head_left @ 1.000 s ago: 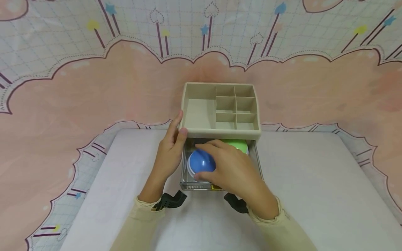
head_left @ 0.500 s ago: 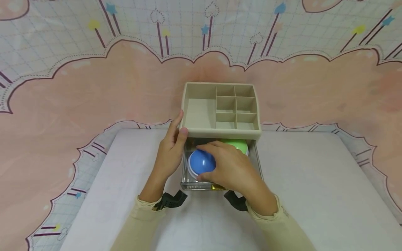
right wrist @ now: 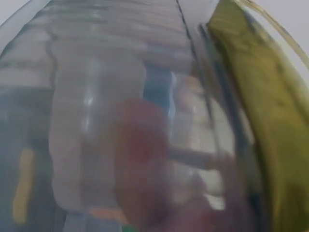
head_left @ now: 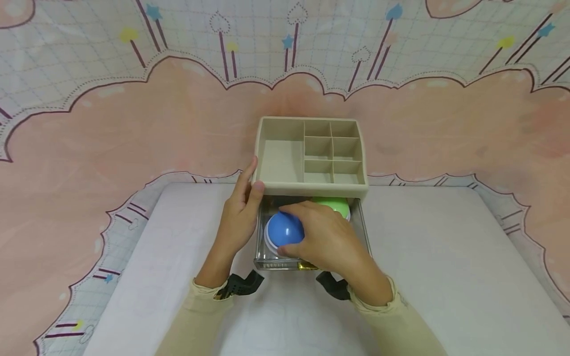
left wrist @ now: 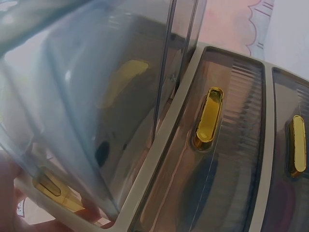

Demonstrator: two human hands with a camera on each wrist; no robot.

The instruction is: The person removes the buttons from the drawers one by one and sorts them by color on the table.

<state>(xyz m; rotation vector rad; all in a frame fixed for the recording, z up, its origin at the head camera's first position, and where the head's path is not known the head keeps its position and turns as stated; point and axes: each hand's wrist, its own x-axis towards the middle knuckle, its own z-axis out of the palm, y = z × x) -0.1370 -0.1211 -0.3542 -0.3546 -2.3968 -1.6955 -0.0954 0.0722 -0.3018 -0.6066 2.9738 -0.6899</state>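
A blue ball (head_left: 285,229) with a white lower rim sits in the pulled-out clear drawer (head_left: 267,263) of a beige desk organizer (head_left: 311,190). Thumb and fingers of my right hand (head_left: 331,237) curl round the ball from the right. Behind that hand a green round piece (head_left: 336,206) shows at the drawer's back right. My left hand (head_left: 240,217) rests against the organizer's left side, fingers straight and thumb at the front corner. The left wrist view shows closed drawers with gold handles (left wrist: 210,116). Only the clear drawer and its gold handle (right wrist: 265,111) fill the right wrist view, blurred.
The organizer's top has one large compartment (head_left: 282,160) and several small ones (head_left: 318,147). It stands on a white table (head_left: 445,257), before a pink and white patterned cloth backdrop (head_left: 200,123). Black wrist camera mounts (head_left: 242,284) stick out below the hands.
Almost nothing moves. My right hand stays on the blue ball and my left hand on the organizer; the head view shifts very slightly.
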